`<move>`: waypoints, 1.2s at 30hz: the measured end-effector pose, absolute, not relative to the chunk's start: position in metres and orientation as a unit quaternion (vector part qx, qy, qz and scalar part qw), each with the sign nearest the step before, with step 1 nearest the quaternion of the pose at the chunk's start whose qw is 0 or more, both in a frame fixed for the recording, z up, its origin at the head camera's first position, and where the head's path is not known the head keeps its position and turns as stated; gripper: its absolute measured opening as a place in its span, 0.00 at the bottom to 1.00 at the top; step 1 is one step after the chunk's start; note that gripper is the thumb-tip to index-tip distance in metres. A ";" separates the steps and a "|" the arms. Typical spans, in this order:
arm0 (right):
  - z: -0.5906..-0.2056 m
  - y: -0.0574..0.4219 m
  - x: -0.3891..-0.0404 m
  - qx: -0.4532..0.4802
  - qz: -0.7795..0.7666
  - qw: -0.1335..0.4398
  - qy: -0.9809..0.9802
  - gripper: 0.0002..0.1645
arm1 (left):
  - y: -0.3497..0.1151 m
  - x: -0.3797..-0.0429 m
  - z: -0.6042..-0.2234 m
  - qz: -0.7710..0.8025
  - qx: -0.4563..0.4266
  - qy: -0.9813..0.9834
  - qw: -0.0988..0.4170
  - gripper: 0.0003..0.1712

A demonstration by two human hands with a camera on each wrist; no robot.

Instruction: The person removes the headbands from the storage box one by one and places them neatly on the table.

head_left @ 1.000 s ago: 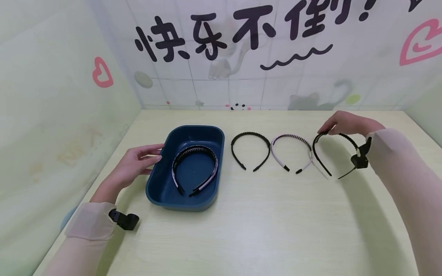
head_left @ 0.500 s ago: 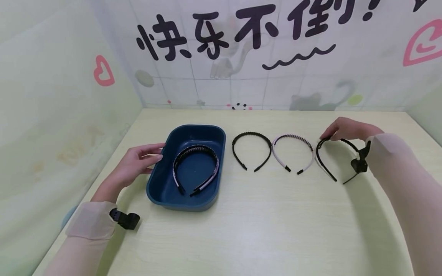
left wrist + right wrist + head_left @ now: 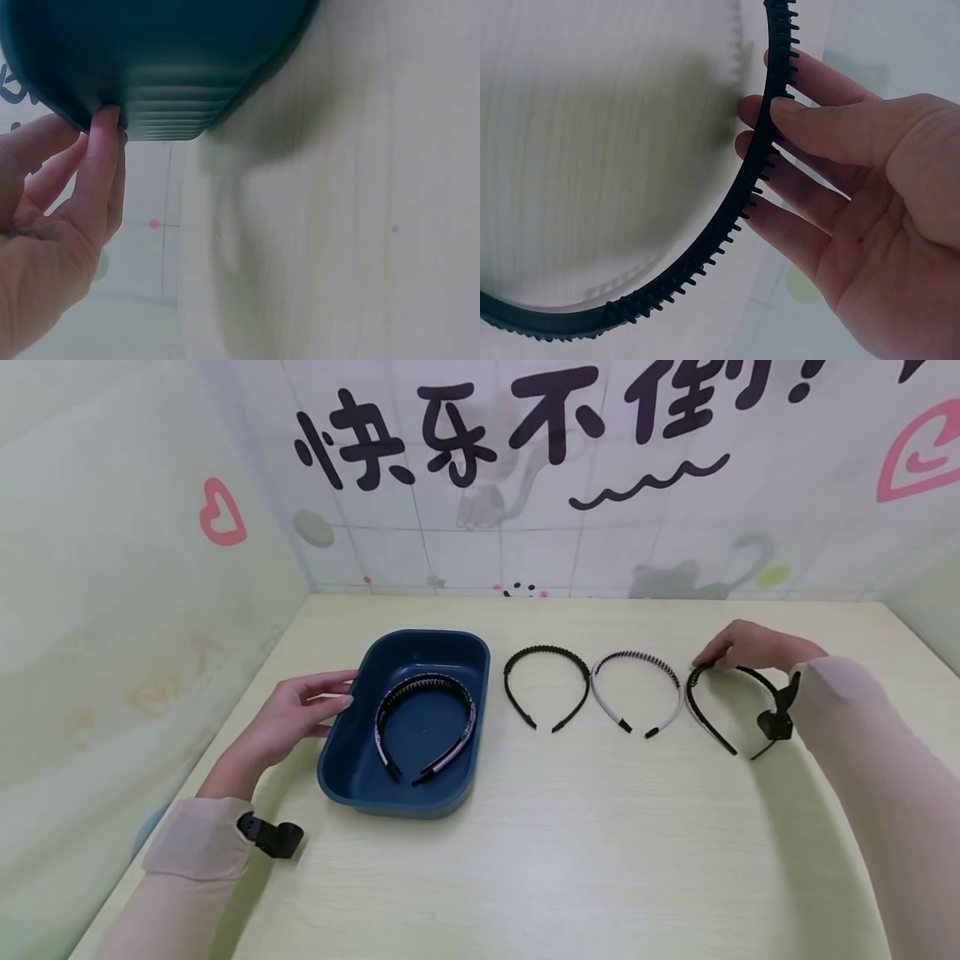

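Black headband [image 3: 741, 191], ends toward the person [image 3: 873, 777], pinched by right hand [image 3: 753, 645]; left hand [image 3: 287, 722], fingers extended, touches blue tray [image 3: 426, 739].

Tabletop [image 3: 570, 852]: a pale, faintly grained surface is shown, and soft shadows [image 3: 813, 852] are cast across its left and right parts.
Blue bin [image 3: 435, 810]: it is set upright left of the middle, with its open top faced upward.
Black headband [image 3: 546, 649]: it is laid near the bin's right side, its ends pointed toward the near side.
Lilac headband [image 3: 637, 654]: it is laid just right of the black one, likewise turned; whether they touch cannot be told.
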State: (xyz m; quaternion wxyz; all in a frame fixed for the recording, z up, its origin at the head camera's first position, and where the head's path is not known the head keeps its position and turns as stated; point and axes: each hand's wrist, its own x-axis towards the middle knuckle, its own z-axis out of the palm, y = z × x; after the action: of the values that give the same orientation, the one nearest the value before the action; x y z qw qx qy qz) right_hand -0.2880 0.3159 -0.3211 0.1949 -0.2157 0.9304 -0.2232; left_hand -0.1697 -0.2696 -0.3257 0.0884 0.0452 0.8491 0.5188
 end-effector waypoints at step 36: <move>-0.330 0.317 -0.295 -0.220 -0.221 0.186 0.932 0.16 | -0.268 -0.169 -0.320 0.517 0.038 0.850 0.096 0.32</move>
State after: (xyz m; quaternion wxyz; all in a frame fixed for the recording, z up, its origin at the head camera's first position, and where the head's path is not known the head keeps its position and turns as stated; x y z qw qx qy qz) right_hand -0.2953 0.3166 -0.3302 0.1858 -0.2203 0.9318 -0.2205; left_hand -0.1685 -0.2682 -0.3204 0.0964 0.0377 0.8497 0.5170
